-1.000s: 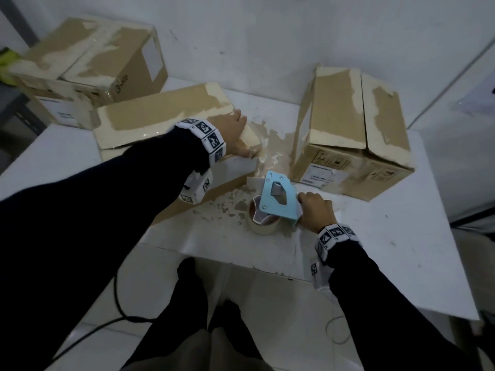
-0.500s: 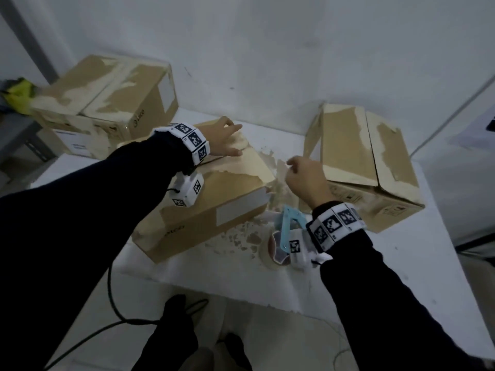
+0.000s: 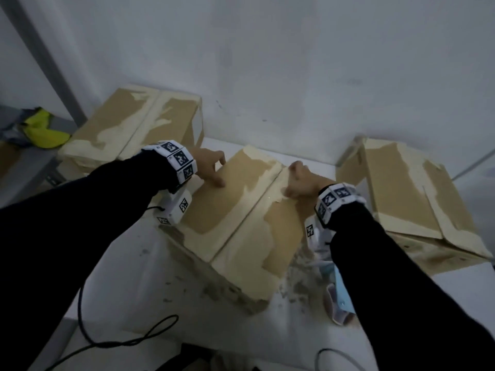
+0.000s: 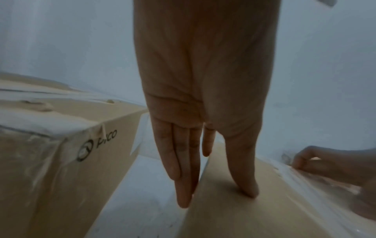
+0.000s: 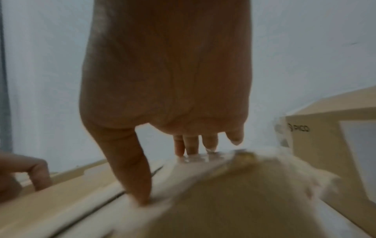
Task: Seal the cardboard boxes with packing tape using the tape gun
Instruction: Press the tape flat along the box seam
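Note:
The middle cardboard box lies slanted on the white table, its top flaps closed with pale torn patches along the seam. My left hand rests at its far left edge: the thumb lies on top and straight fingers run down the side. My right hand grips the far right edge, thumb pressing beside the seam and fingers hooked over the rim. The blue tape gun lies on the table by the box's right side, partly hidden under my right forearm.
A second box stands at the back left, close to my left hand. A third box sits to the right. A wall rises just behind them. A black cable hangs off the table's near edge. Yellow cloth lies far left.
My right hand has let go of the tape gun and moved up onto the middle box. The box has turned and now lies slanted between both hands.

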